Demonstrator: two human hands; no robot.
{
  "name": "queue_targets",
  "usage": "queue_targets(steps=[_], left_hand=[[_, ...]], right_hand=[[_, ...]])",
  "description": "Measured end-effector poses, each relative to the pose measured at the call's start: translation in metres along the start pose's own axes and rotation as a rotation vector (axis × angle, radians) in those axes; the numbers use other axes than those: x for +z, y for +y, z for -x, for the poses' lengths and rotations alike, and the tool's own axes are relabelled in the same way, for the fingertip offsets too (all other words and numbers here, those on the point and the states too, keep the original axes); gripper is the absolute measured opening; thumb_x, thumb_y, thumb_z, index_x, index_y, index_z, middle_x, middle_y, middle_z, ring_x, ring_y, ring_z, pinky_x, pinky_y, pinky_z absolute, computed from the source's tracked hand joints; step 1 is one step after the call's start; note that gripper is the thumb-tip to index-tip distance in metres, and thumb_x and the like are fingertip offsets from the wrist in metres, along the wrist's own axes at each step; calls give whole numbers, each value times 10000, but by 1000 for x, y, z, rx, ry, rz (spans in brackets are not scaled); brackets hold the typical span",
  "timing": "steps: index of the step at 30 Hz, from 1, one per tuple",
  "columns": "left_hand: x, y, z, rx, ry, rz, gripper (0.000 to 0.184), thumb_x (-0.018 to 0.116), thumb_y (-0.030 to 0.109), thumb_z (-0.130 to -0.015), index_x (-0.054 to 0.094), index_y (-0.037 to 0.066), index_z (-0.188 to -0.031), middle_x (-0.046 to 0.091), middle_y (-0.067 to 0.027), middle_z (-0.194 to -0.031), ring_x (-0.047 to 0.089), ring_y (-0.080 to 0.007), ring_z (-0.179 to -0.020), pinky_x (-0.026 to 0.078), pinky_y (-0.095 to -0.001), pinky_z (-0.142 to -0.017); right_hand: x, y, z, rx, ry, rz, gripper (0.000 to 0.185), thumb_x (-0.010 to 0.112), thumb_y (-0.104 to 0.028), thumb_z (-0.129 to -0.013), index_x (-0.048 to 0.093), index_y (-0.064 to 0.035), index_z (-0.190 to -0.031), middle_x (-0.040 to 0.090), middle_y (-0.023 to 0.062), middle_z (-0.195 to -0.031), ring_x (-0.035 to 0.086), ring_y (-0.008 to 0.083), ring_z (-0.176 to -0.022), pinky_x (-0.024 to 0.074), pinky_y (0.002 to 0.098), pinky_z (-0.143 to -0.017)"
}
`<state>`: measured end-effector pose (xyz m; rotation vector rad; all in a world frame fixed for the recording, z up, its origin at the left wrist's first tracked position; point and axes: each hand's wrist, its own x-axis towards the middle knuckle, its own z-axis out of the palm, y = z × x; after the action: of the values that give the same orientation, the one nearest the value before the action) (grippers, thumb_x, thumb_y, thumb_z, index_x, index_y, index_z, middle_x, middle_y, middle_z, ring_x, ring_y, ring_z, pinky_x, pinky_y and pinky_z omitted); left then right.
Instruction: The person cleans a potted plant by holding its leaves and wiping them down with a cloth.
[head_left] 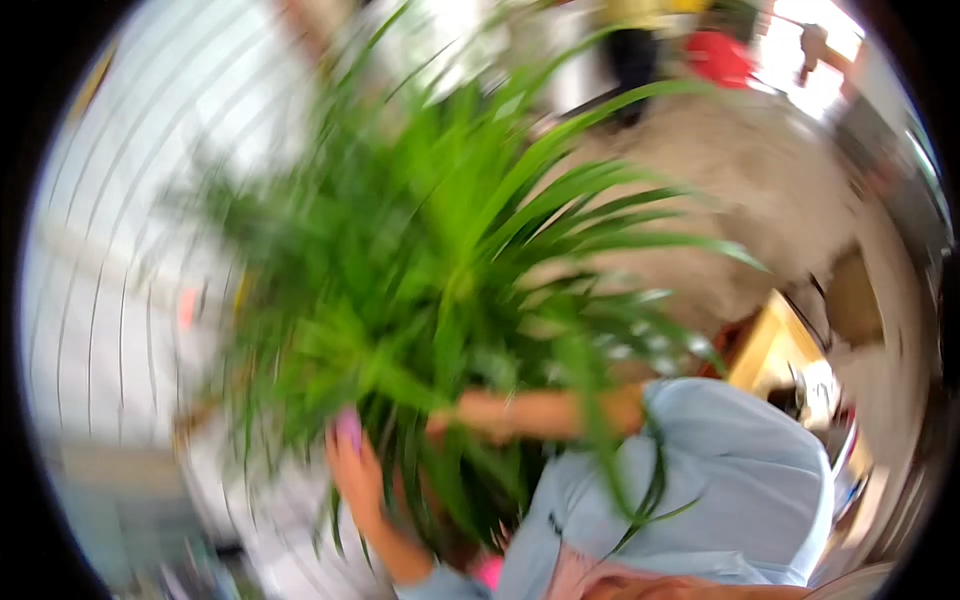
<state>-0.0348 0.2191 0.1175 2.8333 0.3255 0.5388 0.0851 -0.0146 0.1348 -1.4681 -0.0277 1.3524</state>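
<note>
A large bushy plant with long, narrow green leaves fills the middle of the head view, blurred by motion. My left hand is at its lower left side, with something pink or purple at the fingers, too blurred to name. My right hand reaches in among the lower leaves, its fingers partly hidden by them. Long leaves hang over my right forearm and the light blue sleeve. The base of the plant is hidden behind foliage.
A wooden table with small items stands at the right. Brown floor stretches behind the plant. A red object is at the upper right, near dark-clothed legs. A white lined wall or panel is at left.
</note>
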Motion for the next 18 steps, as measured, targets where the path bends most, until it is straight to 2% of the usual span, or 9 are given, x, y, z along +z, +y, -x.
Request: queue_targets(steps=[1, 3, 5, 9, 11, 12, 14, 15, 18], left_hand=[[16, 1, -12, -84, -110, 0, 421, 552, 171, -886, 499, 6, -1269, 482, -296, -1263, 447, -471, -1159, 387, -503, -965], [70, -40, -10, 7, -57, -65, 551, 581, 234, -856, 437, 0, -1334, 480, -285, -1286, 487, -445, -1131, 408, -514, -925], [64, -11, -20, -216, -343, 24, 572, 578, 173, -875, 355, -21, -1364, 509, -273, -1257, 482, -428, -1173, 391, -458, -962], [111, -70, -27, -186, -282, 4, 535, 601, 128, -862, 396, -28, -1331, 555, -232, -1209, 556, -375, -1101, 452, -436, -873], [84, -65, -31, -286, -725, 167, 766, 541, 449, -883, 195, 123, -1482, 75, -133, -1570, 86, -330, -1428, 166, -502, -1098], [92, -75, -32, -279, -727, 164, 766, 541, 449, -883, 195, 123, -1482, 75, -133, -1570, 86, -330, -1428, 166, -502, -1098], [112, -101, -31, -447, -511, 1047, 676, 541, 271, -916, 200, 57, -1458, 337, -120, -1483, 170, -336, -1385, 78, -458, -1122], [109, -94, -33, -445, -514, 1045, 676, 541, 271, -916, 200, 57, -1458, 337, -120, -1483, 170, -336, -1385, 78, -458, -1122], [108, -83, -45, -532, -385, 788, 473, 547, 143, -918, 385, 2, -1340, 538, -154, -1266, 426, -330, -1234, 293, -405, -1062]], right_hand=[[-2, 37, -58, -204, -87, -119, 272, 696, -271, -804, 690, -28, -927, 646, 89, -948, 576, 181, -907, 463, 345, -753], [0, 32, -46, -224, -239, -329, 196, 661, -201, -833, 667, -20, -911, 654, 81, -878, 601, 179, -744, 485, 323, -700], [-5, 37, -57, -244, -289, -425, 245, 648, -189, -857, 616, 10, -996, 645, 104, -857, 612, 169, -755, 514, 309, -668], [-10, 33, -63, -223, -285, -504, 310, 651, -187, -865, 567, 71, -1013, 642, 120, -841, 633, 177, -749, 534, 310, -641], [-9, 26, -34, -200, -256, -542, 359, 646, -170, -869, 527, 121, -1043, 655, 135, -870, 644, 191, -707, 552, 325, -635], [-9, 26, -37, -205, -254, -547, 359, 646, -170, -869, 527, 121, -1043, 655, 135, -870, 644, 191, -707, 552, 325, -635], [-9, 28, -45, -165, -264, -494, 404, 638, -159, -877, 489, 142, -1101, 659, 151, -915, 654, 194, -732, 565, 325, -647], [-10, 30, -47, -167, -263, -498, 404, 638, -159, -877, 489, 142, -1101, 659, 151, -915, 654, 194, -732, 565, 325, -647], [-8, 32, -54, -166, -292, -524, 449, 638, -157, -880, 464, 154, -1153, 656, 164, -942, 661, 198, -746, 577, 334, -657]])
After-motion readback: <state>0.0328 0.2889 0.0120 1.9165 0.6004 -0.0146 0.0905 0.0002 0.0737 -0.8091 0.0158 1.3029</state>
